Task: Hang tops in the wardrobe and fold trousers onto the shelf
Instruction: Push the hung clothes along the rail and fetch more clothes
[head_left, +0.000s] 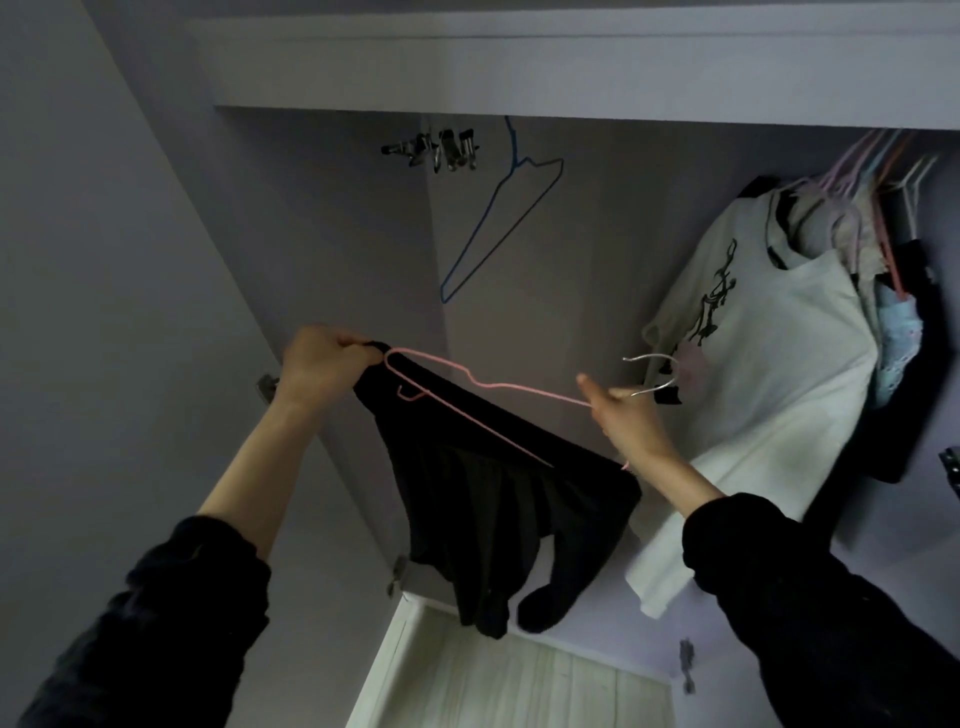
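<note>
A black top (498, 499) hangs on a pink wire hanger (498, 387), held up inside the open wardrobe. My left hand (324, 364) grips the top's shoulder at the hanger's left end. My right hand (621, 421) holds the hanger near its neck, where a silver hook (654, 374) sticks out to the right, thumb raised. The top's lower part and a sleeve dangle below the hanger.
An empty blue wire hanger (498, 223) and metal clip hangers (441, 148) hang at the top of the wardrobe. A white printed T-shirt (769, 374) and other clothes on several pastel hangers (872, 171) fill the right side. A pale shelf (519, 680) lies below.
</note>
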